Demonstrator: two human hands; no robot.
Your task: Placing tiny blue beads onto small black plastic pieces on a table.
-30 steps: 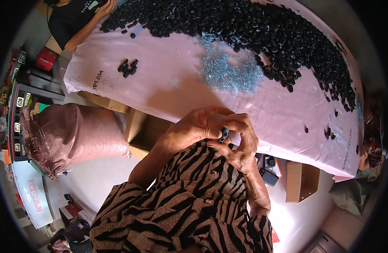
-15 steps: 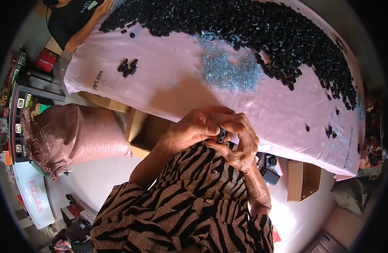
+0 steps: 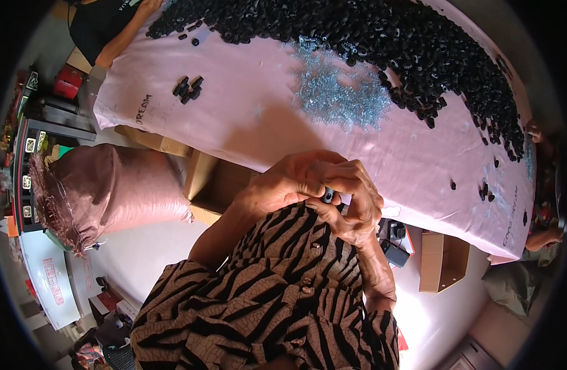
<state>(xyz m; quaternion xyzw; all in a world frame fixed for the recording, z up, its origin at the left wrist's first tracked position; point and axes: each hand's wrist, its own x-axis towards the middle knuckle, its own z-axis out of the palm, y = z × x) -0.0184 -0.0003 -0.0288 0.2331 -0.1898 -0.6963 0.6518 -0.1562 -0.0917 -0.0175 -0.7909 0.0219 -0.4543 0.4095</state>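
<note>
A small black plastic piece (image 3: 327, 195) is pinched between the fingertips of both hands, just in front of my striped shirt at the table's near edge. My left hand (image 3: 289, 180) grips it from the left, thumb and index finger closed. From the right, my right hand (image 3: 356, 203) curls its fingers round the other side. Fingers cover most of the piece, so its exact kind is hard to make out. Beyond my hands, a long heap of similar black pieces (image 3: 283, 23) lies on the pink-covered table (image 3: 215, 92), beside a heap of shiny bluish, spring-like bits (image 3: 342, 92).
A small cluster of black pieces (image 3: 188, 90) sits at the table's left. Below its edge are an open cardboard box (image 3: 219, 188), a stuffed pink sack (image 3: 126, 191) and another carton (image 3: 442, 262). One person's arm (image 3: 126, 37) shows far left; another person's hand (image 3: 546, 237) is far right.
My hands have shifted slightly right with the black piece, still pinching it together. At the far right, another person's forearm has come further into view.
</note>
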